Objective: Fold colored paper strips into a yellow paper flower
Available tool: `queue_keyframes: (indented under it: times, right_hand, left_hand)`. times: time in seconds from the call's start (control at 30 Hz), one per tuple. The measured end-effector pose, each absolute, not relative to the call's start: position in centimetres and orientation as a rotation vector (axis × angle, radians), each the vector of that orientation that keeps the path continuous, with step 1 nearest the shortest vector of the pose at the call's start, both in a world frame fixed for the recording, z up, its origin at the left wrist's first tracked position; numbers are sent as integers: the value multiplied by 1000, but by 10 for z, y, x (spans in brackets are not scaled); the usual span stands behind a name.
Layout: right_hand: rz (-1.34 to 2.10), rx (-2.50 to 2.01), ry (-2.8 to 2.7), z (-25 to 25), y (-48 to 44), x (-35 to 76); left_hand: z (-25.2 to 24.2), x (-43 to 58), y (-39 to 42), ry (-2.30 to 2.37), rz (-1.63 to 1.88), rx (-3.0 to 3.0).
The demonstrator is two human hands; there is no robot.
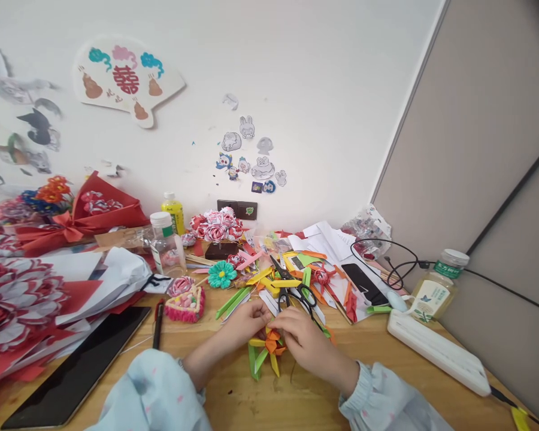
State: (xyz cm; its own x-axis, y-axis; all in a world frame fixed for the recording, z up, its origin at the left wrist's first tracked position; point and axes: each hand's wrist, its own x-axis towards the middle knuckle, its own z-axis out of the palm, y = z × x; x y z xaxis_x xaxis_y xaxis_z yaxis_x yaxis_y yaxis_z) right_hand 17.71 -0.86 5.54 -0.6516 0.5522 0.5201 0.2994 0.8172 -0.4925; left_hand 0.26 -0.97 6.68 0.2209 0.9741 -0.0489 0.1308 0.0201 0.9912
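An orange, yellow and green folded paper flower [269, 348] rests on the wooden desk [296, 401], its green and yellow points sticking out toward me. My left hand [247, 323] pinches its left side with curled fingers. From the right, my right hand [303, 338] closes over the orange centre. Both wrists come out of pale blue sleeves. Black scissors [294, 290] lie just behind my hands among loose coloured paper strips [269, 278].
A dark tablet [76, 371] and a red pen [158, 323] lie at left beside red-and-white paper flowers [18, 299]. Bottles [166, 242], a phone [363, 282], a white power strip [438, 352], cables and a juice bottle [435, 287] stand right, near a grey partition.
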Motion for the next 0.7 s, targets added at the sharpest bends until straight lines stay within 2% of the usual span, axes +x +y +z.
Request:
queue_keyframes:
  times: [0.47,0.7]
  right_hand:
    - [474,-534,-2319,60,-9,177]
    - [419,-519,-2219,71,-5,184]
  left_hand:
    - [63,5,-8,1132,952,1392]
    - [69,4,-7,1116,1099,1382]
